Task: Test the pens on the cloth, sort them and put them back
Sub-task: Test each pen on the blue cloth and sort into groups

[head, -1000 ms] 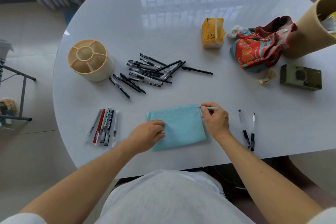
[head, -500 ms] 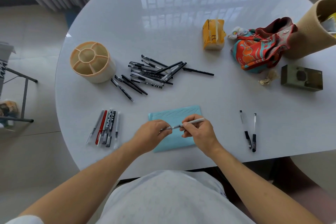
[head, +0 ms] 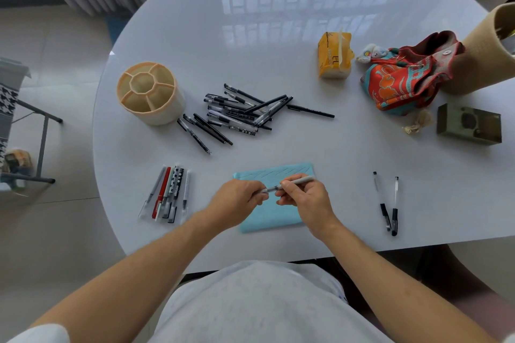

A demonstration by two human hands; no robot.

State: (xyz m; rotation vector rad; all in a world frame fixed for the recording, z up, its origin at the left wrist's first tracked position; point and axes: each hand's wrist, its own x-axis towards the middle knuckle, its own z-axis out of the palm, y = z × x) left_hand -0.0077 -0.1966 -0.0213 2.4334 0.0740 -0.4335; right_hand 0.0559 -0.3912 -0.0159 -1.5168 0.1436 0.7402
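Over the blue cloth [head: 271, 213], the right hand [head: 308, 202] pinches a grey pen [head: 296, 182] by its barrel while the left hand [head: 237, 202] grips its tip end, probably capping it. Beside the cloth lie two sorted groups, six pens [head: 167, 195] left and two pens [head: 388, 203] right. Beyond the cloth, a pile of pens [head: 239, 113] looks untested and the pen holder [head: 150, 92] stands empty, so most work remains.

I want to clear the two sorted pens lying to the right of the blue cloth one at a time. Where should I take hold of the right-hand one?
Pinch the clear slim pen with the black grip at its bare mid-barrel, coming straight down from above. It lies flat on the white table, and its black lower end almost meets the neighbouring pen, while the upper ends splay apart.
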